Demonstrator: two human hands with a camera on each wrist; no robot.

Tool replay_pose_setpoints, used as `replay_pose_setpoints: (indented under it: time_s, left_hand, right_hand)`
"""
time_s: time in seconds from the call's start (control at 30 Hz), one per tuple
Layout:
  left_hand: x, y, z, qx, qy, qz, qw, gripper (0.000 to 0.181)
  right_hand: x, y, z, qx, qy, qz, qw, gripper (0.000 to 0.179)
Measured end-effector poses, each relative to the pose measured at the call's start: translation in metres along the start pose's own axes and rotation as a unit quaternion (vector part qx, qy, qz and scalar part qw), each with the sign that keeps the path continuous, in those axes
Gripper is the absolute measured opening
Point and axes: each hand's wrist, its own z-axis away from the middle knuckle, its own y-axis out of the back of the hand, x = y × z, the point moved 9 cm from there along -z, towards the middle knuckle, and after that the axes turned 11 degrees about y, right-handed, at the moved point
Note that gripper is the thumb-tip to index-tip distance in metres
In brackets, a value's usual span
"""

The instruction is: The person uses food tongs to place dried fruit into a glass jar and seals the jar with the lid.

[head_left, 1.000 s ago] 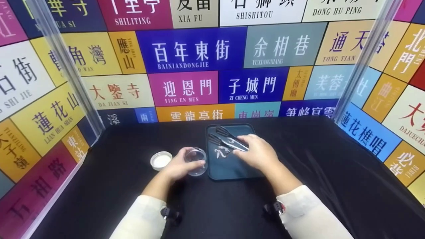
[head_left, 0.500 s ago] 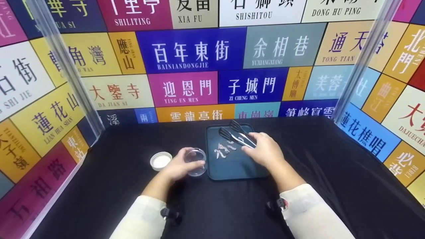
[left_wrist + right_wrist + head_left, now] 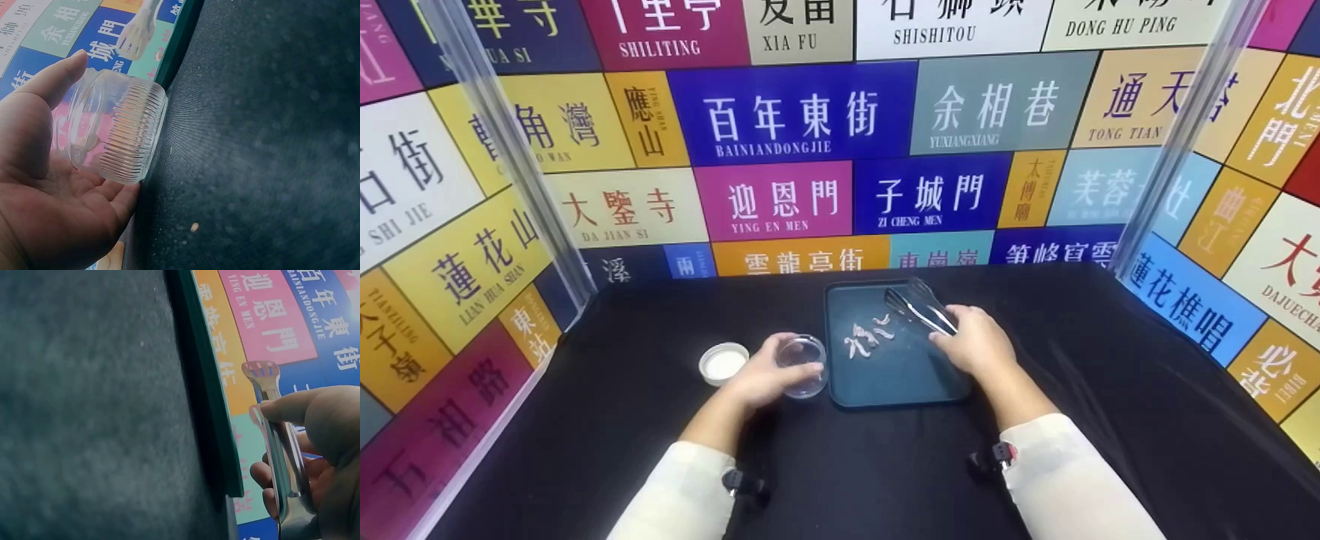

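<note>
My left hand holds a clear ribbed glass jar beside the left edge of a dark teal tray. In the left wrist view the thumb lies along the jar at its rim, and other fingers pass beneath it. Above the tray's right side, my right hand grips metal tongs with slotted ends. The tong ends stand apart, with nothing seen between them. Several small, pale, pinkish curved pieces lie on the tray, left of the tongs. In the right wrist view, fingers and thumb wrap the tongs.
A round white lid-like piece lies left of the jar. Black cloth covers the table. Colourful panels with lettering stand behind and at both sides, with clear posts in the corners.
My right hand has carried the tongs to the right, away from the pale pieces, uncovering more of them. The left hand and jar have stayed in place.
</note>
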Motion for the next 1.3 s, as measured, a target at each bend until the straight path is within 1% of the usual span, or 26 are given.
replay_pose_setpoints:
  time_s: [0.1, 0.23, 0.33, 0.43, 0.6, 0.9, 1.03, 1.17, 1.3]
  left_hand:
    - [0.0, 0.0, 0.0, 0.001, -0.004, -0.003, 1.0, 0.09]
    - [0.0, 0.0, 0.0, 0.0, -0.005, -0.002, 1.0, 0.09]
    - [-0.001, 0.0, -0.001, 0.001, -0.001, 0.0, 1.0, 0.09]
    - [-0.001, 0.001, -0.001, 0.002, -0.001, 0.0, 1.0, 0.09]
    - [0.0, 0.0, 0.0, 0.001, -0.002, 0.003, 1.0, 0.09]
    - [0.0, 0.0, 0.0, 0.004, -0.004, -0.001, 1.0, 0.09]
    - [0.0, 0.0, 0.0, 0.003, -0.004, 0.001, 1.0, 0.089]
    - [0.0, 0.0, 0.0, 0.004, -0.004, 0.002, 1.0, 0.089]
    - [0.0, 0.0, 0.0, 0.006, -0.006, -0.002, 1.0, 0.089]
  right_hand:
    - [0.007, 0.0, 0.0, -0.002, -0.004, 0.003, 1.0, 0.068]
    - [0.013, -0.003, 0.001, -0.02, -0.011, 0.013, 0.9997, 0.069]
    - [0.015, -0.006, 0.001, -0.035, -0.01, 0.023, 0.9991, 0.068]
    - [0.015, -0.008, 0.001, -0.041, -0.006, 0.029, 0.9987, 0.066]
    - [0.015, -0.009, 0.001, -0.04, -0.005, 0.023, 0.9989, 0.062]
    - [0.014, -0.008, 0.001, -0.031, 0.007, 0.019, 0.9993, 0.047]
    - [0.015, -0.006, 0.002, -0.025, 0.0, 0.017, 0.9995, 0.043]
    - [0.016, -0.006, 0.003, -0.023, -0.003, 0.02, 0.9995, 0.039]
    - [0.015, -0.004, 0.003, -0.017, 0.004, 0.026, 0.9995, 0.038]
